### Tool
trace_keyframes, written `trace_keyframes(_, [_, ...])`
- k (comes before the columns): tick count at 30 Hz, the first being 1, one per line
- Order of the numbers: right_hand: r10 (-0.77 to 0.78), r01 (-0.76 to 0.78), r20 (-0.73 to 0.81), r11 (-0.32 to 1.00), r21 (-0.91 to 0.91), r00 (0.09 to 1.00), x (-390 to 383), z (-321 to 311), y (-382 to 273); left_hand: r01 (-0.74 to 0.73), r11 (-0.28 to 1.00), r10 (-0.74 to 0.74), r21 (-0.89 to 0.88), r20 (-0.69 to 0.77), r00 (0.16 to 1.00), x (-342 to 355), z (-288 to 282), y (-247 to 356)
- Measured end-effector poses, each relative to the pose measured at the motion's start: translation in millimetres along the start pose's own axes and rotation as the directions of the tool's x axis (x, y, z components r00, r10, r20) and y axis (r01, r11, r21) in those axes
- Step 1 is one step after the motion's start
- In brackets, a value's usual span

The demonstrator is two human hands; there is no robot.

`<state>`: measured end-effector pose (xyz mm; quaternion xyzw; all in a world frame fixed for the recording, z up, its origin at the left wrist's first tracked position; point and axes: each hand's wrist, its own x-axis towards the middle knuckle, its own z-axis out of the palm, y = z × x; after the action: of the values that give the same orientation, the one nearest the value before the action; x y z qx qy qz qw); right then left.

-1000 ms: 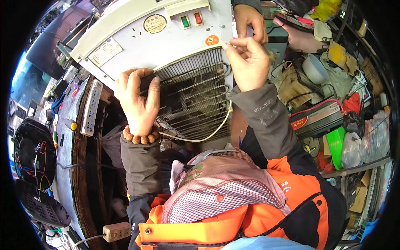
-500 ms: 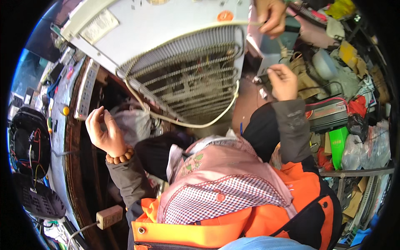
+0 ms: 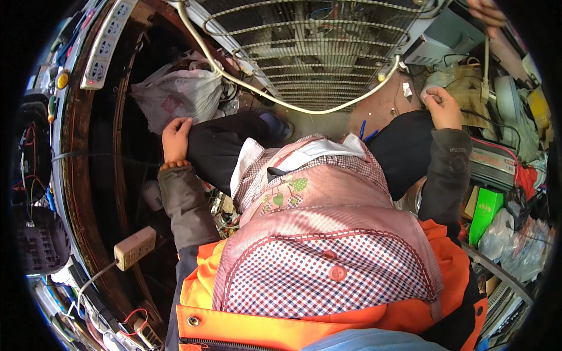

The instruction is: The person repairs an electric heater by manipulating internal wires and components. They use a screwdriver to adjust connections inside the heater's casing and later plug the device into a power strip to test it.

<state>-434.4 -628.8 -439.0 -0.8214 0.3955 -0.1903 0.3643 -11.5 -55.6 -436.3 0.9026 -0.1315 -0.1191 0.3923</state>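
My left hand (image 3: 177,140) is by my left knee, its fingers pressed together and nothing visible in them. My right hand (image 3: 443,109) is above my right knee, closed, with thumb and forefinger nearly meeting; whatever is between them, if anything, is too small to make out. Ahead of me stands a fridge with its back toward me, showing a wire condenser grille (image 3: 316,64). A cream cord (image 3: 293,107) loops down across its lower end. At the top right another person's hand (image 3: 489,13) is beside a hanging pale cord (image 3: 486,67) with a plug at its end.
A white plastic bag (image 3: 181,96) lies left of the fridge. Along the bench's edge is a long power strip (image 3: 105,47); a smaller socket block (image 3: 135,248) is lower down. To the right are a grey metal box (image 3: 494,167), a green carton (image 3: 486,213) and clear plastic bags (image 3: 515,245).
The view has tipped down toward my lap. My left hand has lowered to my knee and its fingers have come together. The right remains closed near its knee.
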Motion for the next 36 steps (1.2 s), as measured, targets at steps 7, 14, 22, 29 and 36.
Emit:
trace_keyframes(7, [0.018, -0.020, 0.025, 0.997, 0.077, 1.000, -2, 4, -10, 0.040, 0.999, -0.038, -0.025, 0.077, 0.996, 16, 4, 1])
trace_keyframes(14, [0.021, -0.022, 0.005, 0.996, 0.090, 1.000, -1, 5, -1, 0.023, 0.999, -0.026, 0.032, 0.073, 0.997, 19, 14, 19])
trace_keyframes(22, [0.012, -0.011, -0.020, 1.000, 0.023, 1.000, -8, 1, -20, -0.059, 0.991, 0.048, 0.123, 0.091, 0.995, 26, 19, 22])
trace_keyframes(29, [-0.004, 0.002, -0.042, 0.999, -0.045, 0.999, -10, 2, -23, -0.030, 0.995, 0.023, 0.097, 0.077, 0.997, 24, 16, 14])
trace_keyframes(36, [-0.005, -0.003, -0.073, 0.994, -0.110, 0.997, -8, 5, -9, -0.034, 0.996, 0.026, 0.080, 0.100, 0.995, 25, 16, 18])
